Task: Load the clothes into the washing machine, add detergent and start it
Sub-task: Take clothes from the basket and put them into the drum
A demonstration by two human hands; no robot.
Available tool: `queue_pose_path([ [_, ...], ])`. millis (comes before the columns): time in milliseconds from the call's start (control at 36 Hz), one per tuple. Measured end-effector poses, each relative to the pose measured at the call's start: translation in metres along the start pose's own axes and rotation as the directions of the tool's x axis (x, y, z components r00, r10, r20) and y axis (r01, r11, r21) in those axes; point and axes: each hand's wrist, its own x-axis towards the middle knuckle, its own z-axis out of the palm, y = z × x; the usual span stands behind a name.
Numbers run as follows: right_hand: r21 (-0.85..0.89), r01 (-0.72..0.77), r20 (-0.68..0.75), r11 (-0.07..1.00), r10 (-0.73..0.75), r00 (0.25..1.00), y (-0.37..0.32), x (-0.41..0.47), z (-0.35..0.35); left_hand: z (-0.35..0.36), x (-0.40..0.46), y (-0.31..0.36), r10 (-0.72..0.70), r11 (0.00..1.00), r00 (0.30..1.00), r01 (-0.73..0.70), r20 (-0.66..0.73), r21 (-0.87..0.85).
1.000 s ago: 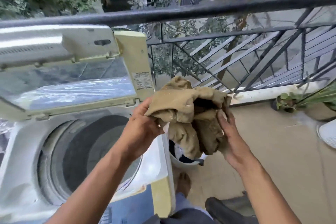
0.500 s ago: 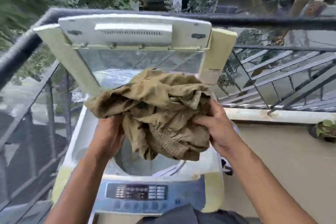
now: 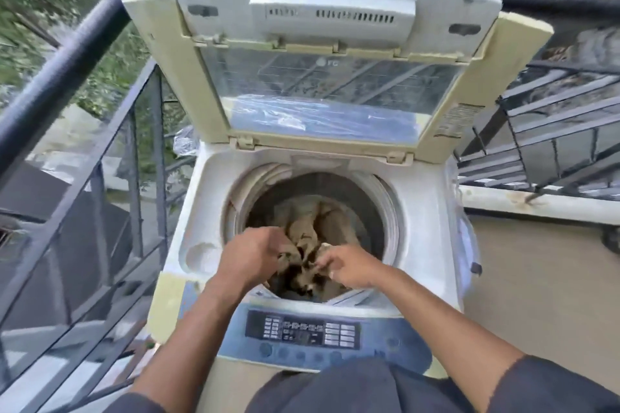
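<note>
A white top-loading washing machine stands in front of me with its lid raised upright. A crumpled tan garment lies down inside the round drum. Both my hands hang over the front of the drum opening. My left hand has its fingers curled into the near folds of the garment. My right hand pinches the cloth beside it. The machine's dark control panel sits on a blue strip just below my wrists.
A dark metal balcony railing runs close along the machine's left side and behind it. More railing bars stand at the right above a white ledge. Bare tan floor lies to the right of the machine.
The tan garment went from chest height beside the machine, over the opening, down into the drum. Both hands followed it down, and my view turned to face the machine.
</note>
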Motion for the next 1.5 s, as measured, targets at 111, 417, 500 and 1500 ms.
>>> queue_pose_path([
  [111,0.020,0.022,-0.068,1.000,-0.020,0.997,-0.002,-0.008,-0.003,0.009,0.005,0.006,0.036,0.998,0.998,-0.032,0.058,-0.058],
  [417,0.291,0.281,-0.645,0.915,-0.029,0.764,0.049,-0.084,-0.070,-0.008,0.015,0.097,0.261,0.924,0.965,-0.250,0.000,-0.289],
  [500,0.384,0.358,-0.753,0.851,0.065,0.655,0.081,-0.108,-0.093,-0.014,0.020,0.140,0.315,0.871,0.948,-0.308,-0.047,-0.381],
  [1500,0.402,-0.344,-0.157,0.849,0.434,0.887,0.551,0.223,-0.078,0.383,0.263,0.375,-0.259,0.904,0.903,0.351,0.343,-0.243],
])
